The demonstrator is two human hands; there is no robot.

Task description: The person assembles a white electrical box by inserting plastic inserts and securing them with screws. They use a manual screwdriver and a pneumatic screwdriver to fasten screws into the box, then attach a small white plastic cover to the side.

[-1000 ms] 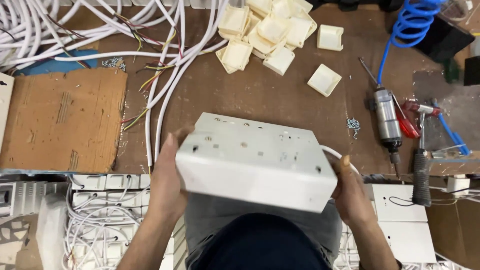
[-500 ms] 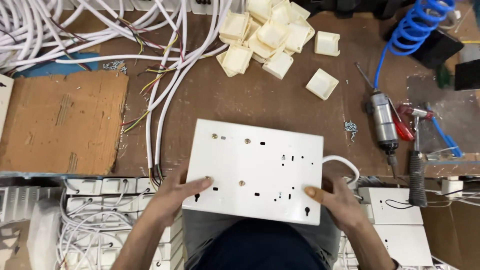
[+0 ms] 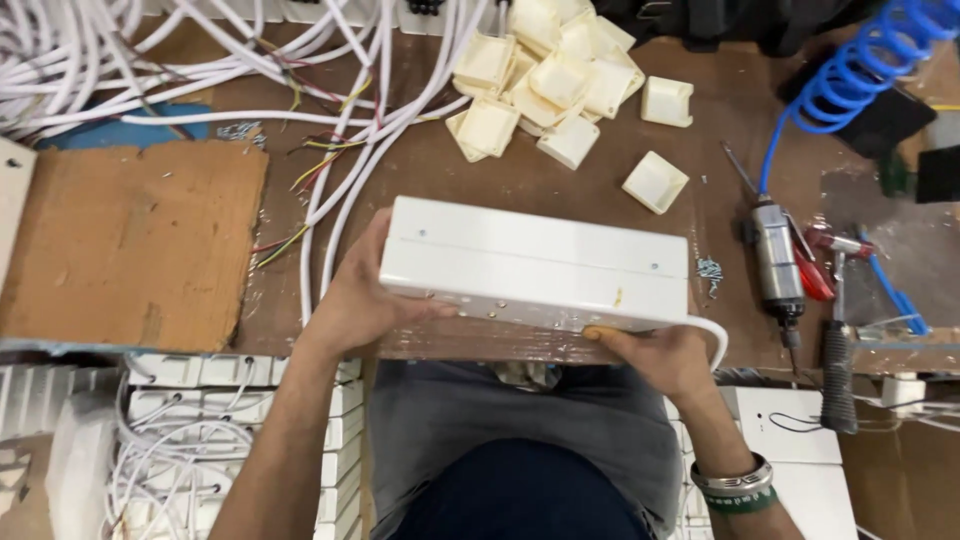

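Box in 2 hands (tilted)

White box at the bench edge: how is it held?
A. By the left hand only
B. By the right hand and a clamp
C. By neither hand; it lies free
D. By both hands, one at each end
D: the left hand grips the white box at one end, and the right hand holds its lower edge near the other.

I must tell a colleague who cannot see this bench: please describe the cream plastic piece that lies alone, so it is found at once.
Start at the brown workbench and find the heap of cream plastic pieces at its far edge. Nearer the person, between the heap and the silver air tool, lies the lone square piece, touching no other.
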